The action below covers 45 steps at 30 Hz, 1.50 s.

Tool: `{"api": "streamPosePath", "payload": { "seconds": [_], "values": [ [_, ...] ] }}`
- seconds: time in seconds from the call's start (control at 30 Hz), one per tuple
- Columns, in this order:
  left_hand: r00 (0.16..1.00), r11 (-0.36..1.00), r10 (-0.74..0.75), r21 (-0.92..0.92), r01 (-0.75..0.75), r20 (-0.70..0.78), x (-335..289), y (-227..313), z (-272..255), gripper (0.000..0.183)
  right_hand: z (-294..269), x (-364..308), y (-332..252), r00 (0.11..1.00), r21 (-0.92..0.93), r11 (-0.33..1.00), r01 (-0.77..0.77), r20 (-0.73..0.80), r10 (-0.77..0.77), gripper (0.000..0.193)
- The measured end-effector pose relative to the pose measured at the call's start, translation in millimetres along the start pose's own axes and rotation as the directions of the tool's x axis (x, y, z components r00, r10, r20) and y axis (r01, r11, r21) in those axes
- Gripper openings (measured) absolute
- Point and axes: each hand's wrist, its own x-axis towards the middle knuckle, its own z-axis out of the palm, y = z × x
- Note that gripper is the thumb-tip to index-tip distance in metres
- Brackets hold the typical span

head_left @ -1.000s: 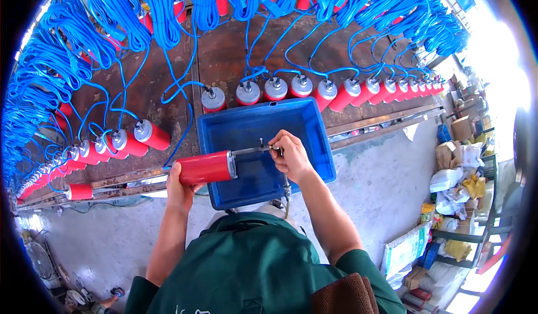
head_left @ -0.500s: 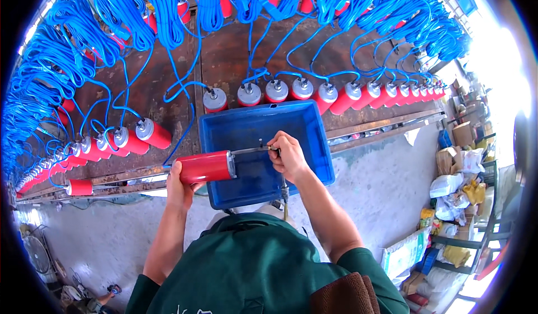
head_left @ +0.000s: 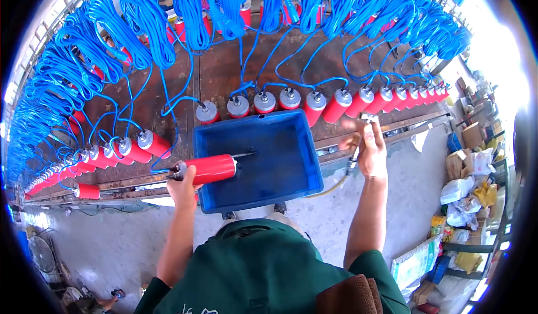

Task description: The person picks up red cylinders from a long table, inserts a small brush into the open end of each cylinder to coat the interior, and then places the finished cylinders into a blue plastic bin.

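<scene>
My left hand (head_left: 182, 189) is wrapped round the left end of a red cylinder (head_left: 212, 169), which lies sideways over the left part of a blue plastic bin (head_left: 261, 201). A thin metal rod (head_left: 244, 154) sticks out of the cylinder's right end, and a blue cable joins its left end. Right of the bin, by the table edge, my right hand (head_left: 371, 152) grips a small metal hose fitting (head_left: 367, 117). Some of its fingers are smeared by motion. From that hand a yellowish hose (head_left: 332, 188) runs down behind the bin.
Red cylinders with grey caps (head_left: 315, 100) line the rusty brown table (head_left: 224, 62) on both sides of the bin. Coiled blue cables (head_left: 190, 11) hang along the far side. Bags and boxes (head_left: 459, 191) are piled at the right, and a fan (head_left: 40, 253) stands lower left.
My right hand has moved right with the fitting, away from the rod's end and out past the bin. The cylinder stays in my left hand, its left end now more exposed.
</scene>
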Motion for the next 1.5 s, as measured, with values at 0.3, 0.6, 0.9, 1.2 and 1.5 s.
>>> {"api": "streamPosePath", "payload": {
  "seconds": [0.3, 0.6, 0.9, 1.2, 1.5],
  "values": [
    [0.993, 0.989, -0.09, 0.126, 0.081, 0.072, 3.1, -49.2, 103.7, 0.055, -111.0, 36.6, 126.6, 0.857, -0.458, 0.739, -0.494, -0.111, 0.504, 0.054],
    [0.92, 0.927, -0.375, 0.06, 0.37, 0.116, 10.2, -82.8, 116.8, 0.059, -174.7, 41.3, 153.5, 0.781, -0.088, 0.776, -0.625, -0.079, 0.62, 0.034],
    [0.891, 0.894, -0.447, 0.062, 0.443, 0.077, 14.4, -97.0, 88.2, 0.041, -201.0, 67.6, 233.9, 0.955, -0.847, 0.444, -0.293, -0.239, 0.175, 0.048],
    [0.891, 0.942, -0.329, 0.178, 0.285, 0.314, -23.4, -69.8, 75.3, 0.039, -171.0, 46.8, 226.3, 0.98, -0.987, 0.019, -0.159, -0.155, 0.128, 0.07],
    [0.827, 0.618, -0.098, 0.685, -0.385, 0.553, -46.9, -47.3, 67.3, 0.056, -110.1, 9.4, 175.0, 0.967, -0.811, 0.543, -0.217, -0.254, 0.006, 0.046]
  ]
}}
